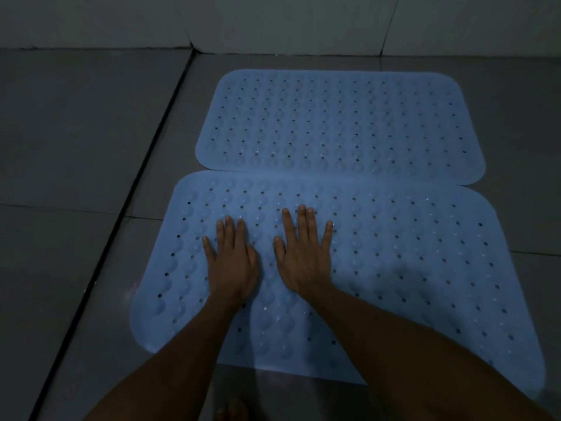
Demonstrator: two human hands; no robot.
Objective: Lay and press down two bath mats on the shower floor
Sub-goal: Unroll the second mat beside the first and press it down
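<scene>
**Both palms flat on the near mat, seating it against the floor**

Two pale blue bath mats lie on the grey tiled shower floor (91, 147), long edges meeting – the far mat (340, 123) close to the wall (273, 22), the near mat (409, 253) just in front of it and set a little to the left, so the two together cover one wide patch of floor. At the right end of the seam the far mat's edge seems to ride slightly over the near one, though the dim light makes that hard to confirm.

The left hand (232, 262) and the right hand (303, 256) rest side by side on the left-centre of the near mat, fingers straight and spread, gripping nothing. That flat, open posture suits pressing: weight comes down through the palms and spreads over many of the round bumps at once, which is probably meant to seat the underside against the tile. The arms reach in from the near edge, so the person can lean over the work.

The far mat looks flat. The near mat's right half and near edge appear unpressed so far – the likely places for the hands to go next
</scene>
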